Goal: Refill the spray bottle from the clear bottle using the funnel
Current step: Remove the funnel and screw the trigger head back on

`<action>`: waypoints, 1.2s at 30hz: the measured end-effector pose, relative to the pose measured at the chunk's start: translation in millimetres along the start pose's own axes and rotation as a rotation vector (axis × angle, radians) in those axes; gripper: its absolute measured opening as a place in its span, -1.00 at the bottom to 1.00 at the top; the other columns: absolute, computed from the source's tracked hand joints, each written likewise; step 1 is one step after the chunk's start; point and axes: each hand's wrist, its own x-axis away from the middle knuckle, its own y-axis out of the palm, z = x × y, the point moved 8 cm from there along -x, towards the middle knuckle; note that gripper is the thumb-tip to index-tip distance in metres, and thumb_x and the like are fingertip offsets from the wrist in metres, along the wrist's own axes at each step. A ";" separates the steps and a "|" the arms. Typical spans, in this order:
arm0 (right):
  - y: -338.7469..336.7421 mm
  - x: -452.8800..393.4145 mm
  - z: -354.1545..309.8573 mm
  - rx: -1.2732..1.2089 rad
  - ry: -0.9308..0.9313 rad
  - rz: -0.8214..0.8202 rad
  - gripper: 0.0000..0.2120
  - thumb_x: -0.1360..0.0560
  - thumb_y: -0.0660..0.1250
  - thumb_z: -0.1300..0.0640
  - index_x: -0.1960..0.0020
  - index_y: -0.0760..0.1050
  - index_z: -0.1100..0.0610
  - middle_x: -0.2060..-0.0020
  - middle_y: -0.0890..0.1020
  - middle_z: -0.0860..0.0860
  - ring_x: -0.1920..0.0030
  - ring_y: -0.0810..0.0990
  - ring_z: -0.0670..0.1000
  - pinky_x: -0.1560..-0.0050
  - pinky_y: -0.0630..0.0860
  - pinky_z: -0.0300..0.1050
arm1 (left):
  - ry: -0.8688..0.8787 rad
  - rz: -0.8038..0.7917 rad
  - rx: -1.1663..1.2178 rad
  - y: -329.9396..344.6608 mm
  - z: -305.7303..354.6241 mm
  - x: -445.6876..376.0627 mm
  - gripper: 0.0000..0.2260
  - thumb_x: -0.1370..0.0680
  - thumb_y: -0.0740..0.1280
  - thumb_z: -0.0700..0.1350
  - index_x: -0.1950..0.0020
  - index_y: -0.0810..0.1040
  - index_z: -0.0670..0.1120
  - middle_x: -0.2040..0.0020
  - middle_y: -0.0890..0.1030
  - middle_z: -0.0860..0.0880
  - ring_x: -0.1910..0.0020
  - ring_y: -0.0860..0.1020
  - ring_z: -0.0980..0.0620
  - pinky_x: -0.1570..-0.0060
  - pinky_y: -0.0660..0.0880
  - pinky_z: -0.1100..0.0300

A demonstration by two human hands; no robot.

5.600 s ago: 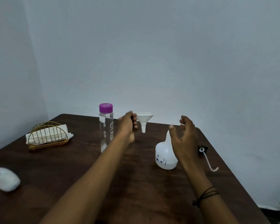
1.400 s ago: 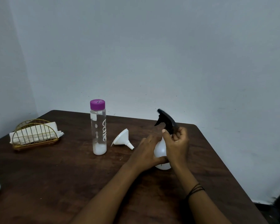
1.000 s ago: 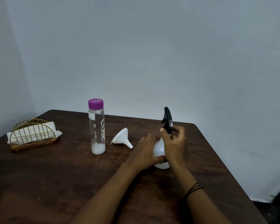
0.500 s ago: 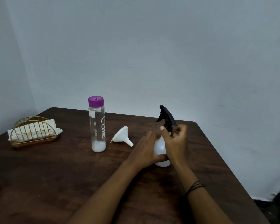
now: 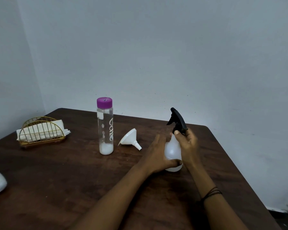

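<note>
Spray bottle (image 5: pixel 172 152) upright on the table (image 5: pixel 56 188), right of centre. I see left hand (image 5: pixel 158 156) wrapped round its white body, right hand (image 5: pixel 187 144) pinching the neck under the black trigger head (image 5: pixel 177 119). Funnel (image 5: pixel 129 140) on its side beside the clear bottle (image 5: pixel 105 128), purple cap (image 5: pixel 104 102) on; white lettering there, can't read it.
</note>
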 end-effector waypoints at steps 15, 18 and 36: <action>1.8 3.5 -3.1 0.086 -0.054 0.094 -0.94 -0.57 0.36 0.16 0.05 0.55 0.01 0.12 0.69 0.10 0.07 0.68 0.09 0.05 0.63 0.05 | 0.017 0.037 -0.170 12.6 14.7 -4.5 -0.37 -0.35 0.46 0.12 -0.34 0.33 0.02 -0.14 0.52 -0.02 -0.08 0.53 0.01 -0.06 0.57 -0.04; 3.2 2.0 -2.6 0.055 -0.025 0.064 -0.93 -0.57 0.35 0.17 -0.02 0.56 0.04 0.09 0.69 0.03 0.05 0.68 -0.02 0.03 0.59 -0.13 | -0.012 0.059 -0.165 20.0 -3.9 -9.0 -0.21 -0.24 0.45 0.26 -0.40 0.24 0.15 -0.17 0.47 0.04 -0.11 0.48 0.05 -0.03 0.57 -0.01; 3.3 8.4 -4.9 0.160 -0.048 0.218 -0.87 -0.56 0.37 0.11 -0.02 0.60 0.18 0.16 0.67 0.03 0.12 0.64 -0.02 0.14 0.51 -0.19 | -0.072 0.094 -0.148 12.8 3.8 0.3 -0.34 -0.44 0.44 0.10 -0.44 0.24 0.01 -0.25 0.36 -0.08 -0.23 0.40 -0.06 -0.05 0.34 0.12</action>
